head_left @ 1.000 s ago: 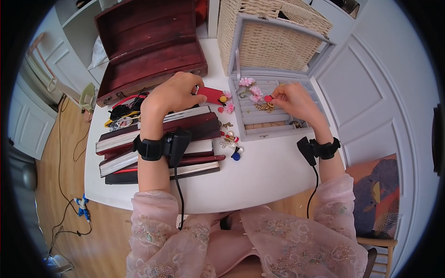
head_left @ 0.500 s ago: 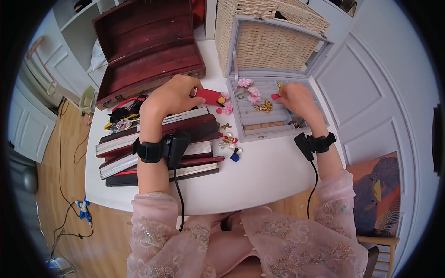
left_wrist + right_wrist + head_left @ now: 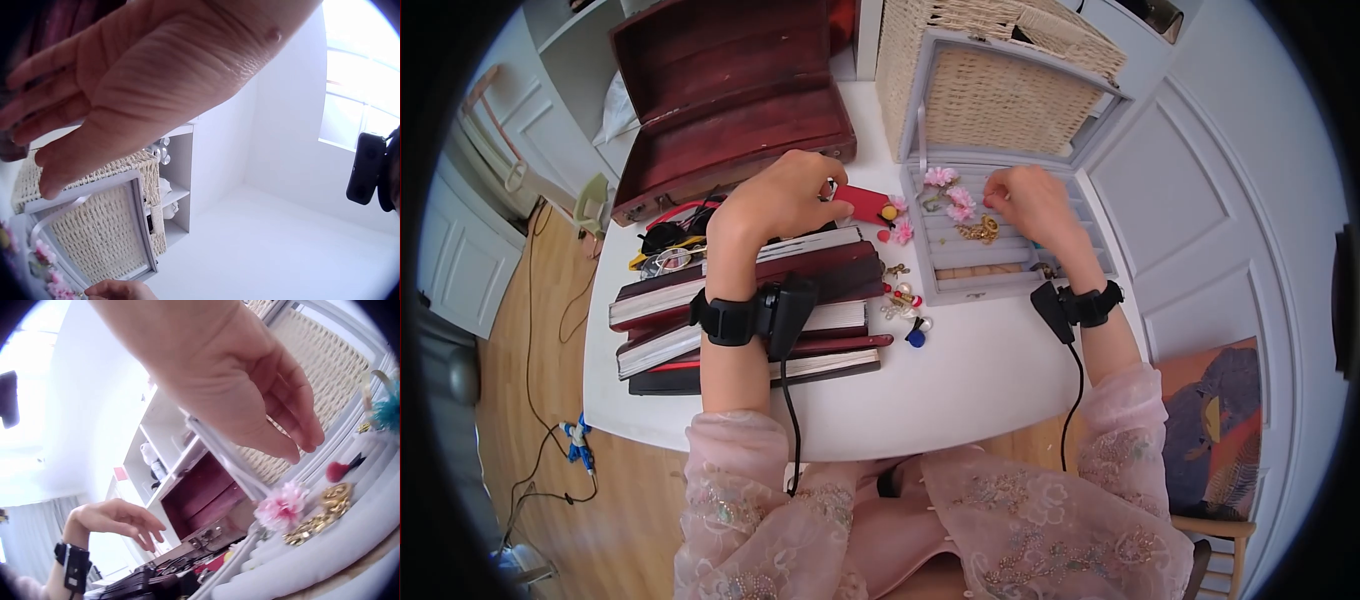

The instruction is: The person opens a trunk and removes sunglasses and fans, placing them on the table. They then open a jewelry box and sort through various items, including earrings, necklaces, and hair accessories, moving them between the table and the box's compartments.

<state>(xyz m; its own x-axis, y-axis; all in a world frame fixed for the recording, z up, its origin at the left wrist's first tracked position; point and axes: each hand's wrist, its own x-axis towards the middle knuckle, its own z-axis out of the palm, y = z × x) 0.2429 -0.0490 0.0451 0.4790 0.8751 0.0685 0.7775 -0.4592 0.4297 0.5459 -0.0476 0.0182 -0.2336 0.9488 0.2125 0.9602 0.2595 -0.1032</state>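
My right hand (image 3: 1035,205) hovers over the grey, ribbed jewellery box (image 3: 955,292), fingers loosely bent and holding nothing. Just below its fingertips in the right wrist view, a red pompom (image 3: 337,472) with a dark tail lies on the padded rolls. Beside it are a gold chain (image 3: 980,230) and pink flower pieces (image 3: 960,205). My left hand (image 3: 785,195) hangs, relaxed and empty, above the stacked books (image 3: 820,270). Its fingertips are close to a flat red item (image 3: 861,204), which has a yellow pompom (image 3: 889,212) at its end.
An open dark red wooden case (image 3: 740,130) stands at the back left. Behind the raised box lid is a wicker basket (image 3: 900,90). Small trinkets, including a blue pompom (image 3: 915,338), lie between books and box. Eyeglasses (image 3: 668,262) are left of the left wrist.
My right hand carried the red pompom further right over the box, then let it go on the rolls. The left hand has stayed almost still above the books.
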